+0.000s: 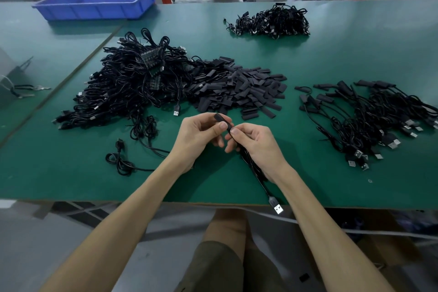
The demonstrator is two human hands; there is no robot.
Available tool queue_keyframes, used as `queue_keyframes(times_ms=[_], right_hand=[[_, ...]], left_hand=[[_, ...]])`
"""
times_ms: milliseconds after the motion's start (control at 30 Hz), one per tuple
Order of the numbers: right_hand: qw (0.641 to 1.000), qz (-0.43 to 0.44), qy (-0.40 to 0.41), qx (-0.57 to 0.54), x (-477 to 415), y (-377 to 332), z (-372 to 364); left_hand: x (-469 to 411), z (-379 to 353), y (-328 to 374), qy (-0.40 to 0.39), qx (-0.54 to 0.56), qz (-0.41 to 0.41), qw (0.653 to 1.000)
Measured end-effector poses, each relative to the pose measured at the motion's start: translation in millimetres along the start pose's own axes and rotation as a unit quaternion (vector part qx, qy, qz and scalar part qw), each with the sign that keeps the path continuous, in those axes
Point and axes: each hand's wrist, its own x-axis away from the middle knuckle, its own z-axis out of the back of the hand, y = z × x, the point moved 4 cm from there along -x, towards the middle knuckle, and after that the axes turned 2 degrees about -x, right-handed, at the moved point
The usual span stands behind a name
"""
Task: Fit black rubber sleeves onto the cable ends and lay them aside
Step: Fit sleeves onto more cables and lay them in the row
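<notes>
A cable's plug (278, 208) hangs just over the near edge of the green desk (71, 185). The cable (257, 173) runs from it up under the right hand (256, 144), whose thumb and fingers pinch it near its other end. The left hand (199, 135) is just beside, thumb and fingers curled round a black sleeve (221, 119) at that cable end; both hands are raised a little above the desk.

A loose coiled cable (120, 159) lies to the left. Beyond the hands is a heap of sleeves (237, 87), touching a big tangle of cables (132, 87) on its left. On the right, well apart, lies a spread of sleeved cables (369, 121). Farther back sit a smaller bundle of cables (272, 21) and, at the far left, a blue tray (97, 2).
</notes>
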Motion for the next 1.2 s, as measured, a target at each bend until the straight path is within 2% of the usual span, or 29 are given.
queue_keyframes(times_ms=[600,867,1000,1133,1200], right_hand=[[1.000,0.006,-0.015,0.027,-0.7,3.5,0.8],[0.998,0.015,0.049,0.021,-1.2,3.7,4.7],[0.997,0.015,0.069,0.006,-1.6,5.3,8.0],[0.997,0.018,0.070,0.014,-1.9,6.1,8.0],[0.997,0.018,0.070,0.020,-2.3,6.2,8.7]], left_hand=[[1.0,-0.8,-0.3,-0.010,-0.036,0.003,0.999],[0.6,1.5,-0.1,-0.016,0.011,0.036,0.999],[0.3,1.2,-2.2,-0.006,-0.038,0.039,0.999],[0.0,1.1,1.6,-0.014,-0.169,-0.023,0.985],[-0.2,0.7,2.2,-0.017,-0.201,-0.039,0.979]])
